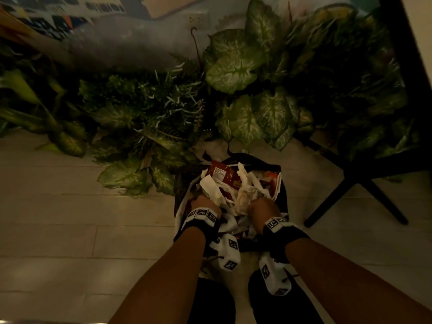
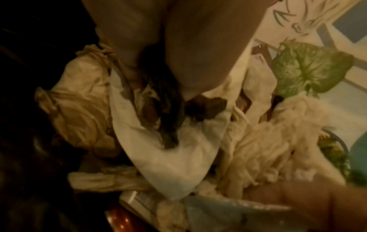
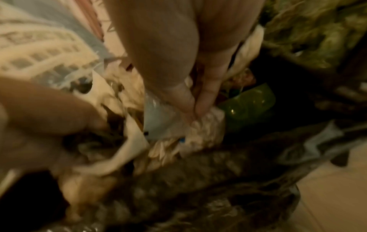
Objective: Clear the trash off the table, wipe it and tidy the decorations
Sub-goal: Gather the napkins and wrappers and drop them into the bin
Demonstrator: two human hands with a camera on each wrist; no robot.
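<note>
A black-lined trash bin [image 1: 283, 191] stands on the floor at my feet, heaped with a red snack wrapper [image 1: 222, 175], white paper [image 1: 209, 187] and crumpled tissue [image 1: 243, 195]. Both hands are down in the heap. My left hand [image 1: 203, 203] has its fingers [image 2: 198, 55] straight, pushed into a fold of white paper [image 2: 168, 157] that holds dark scraps; their tips are hidden. My right hand [image 1: 261, 206] pinches the crumpled tissue [image 3: 202, 125] between thumb and fingertips [image 3: 206, 97]. A shiny green object [image 3: 250, 103] lies just behind it in the bag [image 3: 198, 180].
Leafy artificial plants [image 1: 233, 66] crowd the floor right behind the bin. A black table leg [image 1: 350, 188] slants down at the right, with the tabletop edge [image 1: 416, 66] above it. Pale floor tiles [image 1: 70, 218] lie to the left. My dark shoes [image 1: 210, 300] stand before the bin.
</note>
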